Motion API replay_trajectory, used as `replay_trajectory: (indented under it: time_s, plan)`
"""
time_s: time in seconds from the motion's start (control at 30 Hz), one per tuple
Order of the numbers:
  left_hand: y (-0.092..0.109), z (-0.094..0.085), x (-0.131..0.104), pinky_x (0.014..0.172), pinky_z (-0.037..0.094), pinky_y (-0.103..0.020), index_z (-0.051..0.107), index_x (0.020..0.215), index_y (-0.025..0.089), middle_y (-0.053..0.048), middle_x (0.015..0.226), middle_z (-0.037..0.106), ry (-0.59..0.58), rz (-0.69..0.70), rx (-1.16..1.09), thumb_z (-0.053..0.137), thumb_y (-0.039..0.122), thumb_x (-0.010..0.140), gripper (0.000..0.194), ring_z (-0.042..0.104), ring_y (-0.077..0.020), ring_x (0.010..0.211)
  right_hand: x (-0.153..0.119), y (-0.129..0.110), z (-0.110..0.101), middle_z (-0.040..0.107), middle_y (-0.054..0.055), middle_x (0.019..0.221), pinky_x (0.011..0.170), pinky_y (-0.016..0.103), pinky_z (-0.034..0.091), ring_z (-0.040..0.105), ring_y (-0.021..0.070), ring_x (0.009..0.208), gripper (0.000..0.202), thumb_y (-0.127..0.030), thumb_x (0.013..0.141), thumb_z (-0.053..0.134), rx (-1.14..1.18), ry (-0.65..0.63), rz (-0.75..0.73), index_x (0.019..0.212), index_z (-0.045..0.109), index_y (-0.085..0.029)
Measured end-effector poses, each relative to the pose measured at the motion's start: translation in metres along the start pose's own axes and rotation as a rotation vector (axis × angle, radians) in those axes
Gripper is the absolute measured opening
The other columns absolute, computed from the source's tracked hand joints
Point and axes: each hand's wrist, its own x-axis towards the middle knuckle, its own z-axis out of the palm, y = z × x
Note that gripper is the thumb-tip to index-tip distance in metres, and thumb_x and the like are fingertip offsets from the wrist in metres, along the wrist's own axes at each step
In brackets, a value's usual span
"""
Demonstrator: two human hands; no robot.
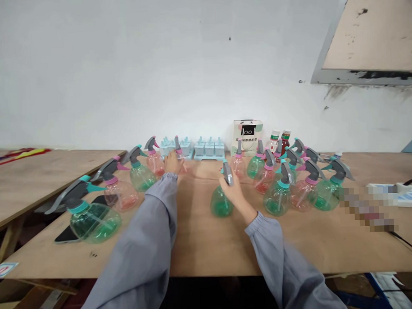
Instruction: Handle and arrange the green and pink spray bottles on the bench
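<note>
My left hand (172, 163) is closed around the lower part of a pink spray bottle (183, 165) at the back, left of centre. Nearer the middle, my right hand (231, 186) grips the grey and teal sprayer head of a green spray bottle (221, 203), which stands upright. To the left, several pink and green spray bottles form a slanting row, with a green one (99, 222) nearest me. Several more bottles, among them a green one (277, 200), stand grouped to the right of my right hand.
Light blue moulds (209, 150) line the wall beside a printed paper bag (247, 137) and red-capped and white-capped bottles. A phone (65, 236) lies under the nearest left bottle. At the right are a power strip (396, 195) and cables on the wooden table (209, 258).
</note>
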Motion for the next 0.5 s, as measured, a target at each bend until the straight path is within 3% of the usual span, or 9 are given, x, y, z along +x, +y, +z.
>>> replay_trajectory:
  time_s: [0.13,0.23,0.37,0.5]
  plan:
    - [0.003,-0.007,-0.015,0.114,0.033,-0.052,0.044,0.138,0.016,-0.022,0.145,0.05,0.013,-0.069,0.017,0.073,0.044,0.077,0.073,0.043,-0.0386,0.14,0.012,-0.001,-0.001,0.068,0.006,0.093,0.089,0.04,0.051,0.064,0.0236,0.092,0.026,-0.032,0.072,0.054,0.06,0.006,0.036,0.094,0.06,-0.022]
    - [0.01,-0.007,-0.01,0.113,0.035,-0.048,0.044,0.135,0.012,-0.023,0.143,0.051,0.016,-0.094,-0.079,0.075,0.049,0.075,0.077,0.046,-0.0368,0.137,0.019,-0.003,0.001,0.071,0.005,0.093,0.089,0.04,0.051,0.066,0.0237,0.093,0.024,-0.033,0.07,0.055,0.115,-0.014,0.12,0.091,0.064,-0.023]
    - [0.02,-0.002,-0.002,0.097,0.045,-0.042,0.058,0.108,0.012,-0.016,0.114,0.067,-0.109,-0.081,-0.168,0.072,0.04,0.078,0.044,0.063,-0.0319,0.111,0.029,-0.007,0.0,0.075,0.003,0.096,0.094,0.039,0.05,0.068,0.0236,0.1,0.026,-0.032,0.066,0.061,0.226,-0.046,0.284,0.089,0.07,-0.026]
    - [0.017,-0.008,-0.027,0.086,0.049,-0.039,0.06,0.095,0.018,-0.008,0.096,0.068,-0.118,0.014,-0.232,0.07,0.031,0.075,0.026,0.065,-0.0259,0.094,0.037,-0.017,-0.003,0.078,0.001,0.091,0.096,0.04,0.05,0.07,0.0245,0.103,0.03,-0.029,0.058,0.064,0.455,-0.117,0.4,0.088,0.07,-0.026]
